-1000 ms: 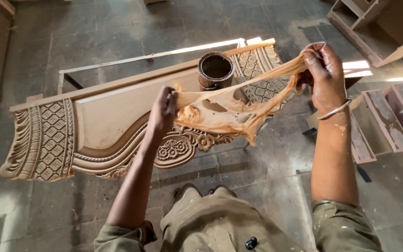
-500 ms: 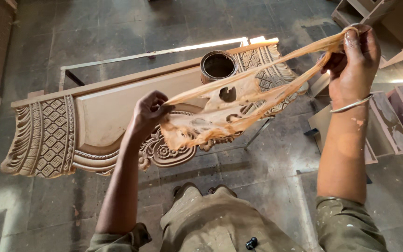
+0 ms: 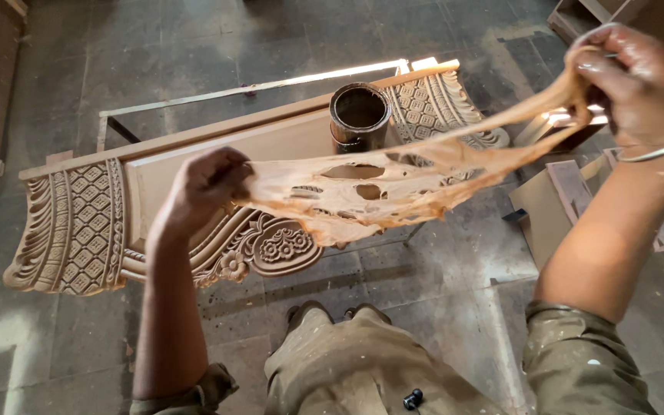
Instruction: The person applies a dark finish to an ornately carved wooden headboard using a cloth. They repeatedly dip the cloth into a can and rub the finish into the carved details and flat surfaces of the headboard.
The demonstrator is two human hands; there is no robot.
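My left hand [image 3: 207,183] and my right hand [image 3: 633,83] each grip one end of a torn, stained orange-tan cloth [image 3: 393,180], stretched taut between them in the air. The cloth has several holes and hangs over a carved wooden panel [image 3: 78,227] with floral and lattice ornament. On that panel, just behind the cloth, stands an open dark round tin [image 3: 360,115]. A metal bangle sits on my right wrist.
The carved panel rests on a metal-framed stand [image 3: 194,100] over a grey stone floor. Wooden frames and boxes [image 3: 578,192] lie on the right, and more woodwork stands at the top right and far left. My knees show at the bottom.
My hands have pulled the cloth wider and flatter. The right hand stays high on the right while the left hand has shifted left and slightly up.
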